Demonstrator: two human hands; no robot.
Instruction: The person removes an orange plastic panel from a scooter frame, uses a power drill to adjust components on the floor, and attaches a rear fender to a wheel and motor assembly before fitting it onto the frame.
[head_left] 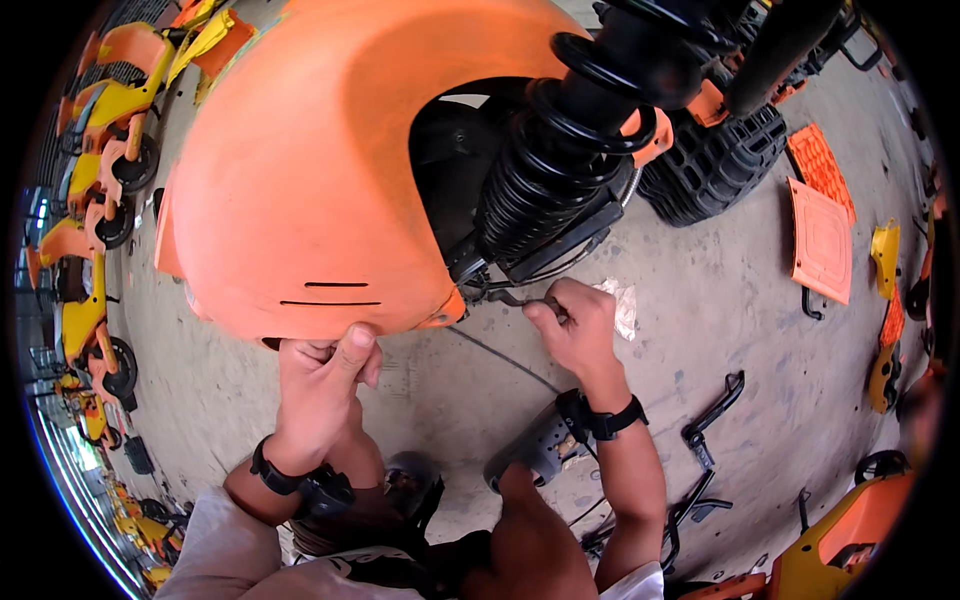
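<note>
A large orange body panel (270, 200), with two dark slots near its lower edge, fills the upper middle of the head view. My left hand (330, 375) is closed on that lower edge, thumb on the outside and fingers partly hidden. A black shock absorber (555, 170) with a coil spring passes through the panel's opening. Just below its lower end, my right hand (580, 325) is closed around a thin, dark, curved piece (508, 298), whose kind I cannot make out. Both wrists wear black bands.
A black treaded tyre (715, 165) stands at the upper right. Beyond it lie a flat orange panel (822, 240) and a yellow part (884, 258). Crumpled foil (624, 308) and black metal bars (700, 450) are on the concrete. Yellow-orange vehicles (85, 300) line the left side.
</note>
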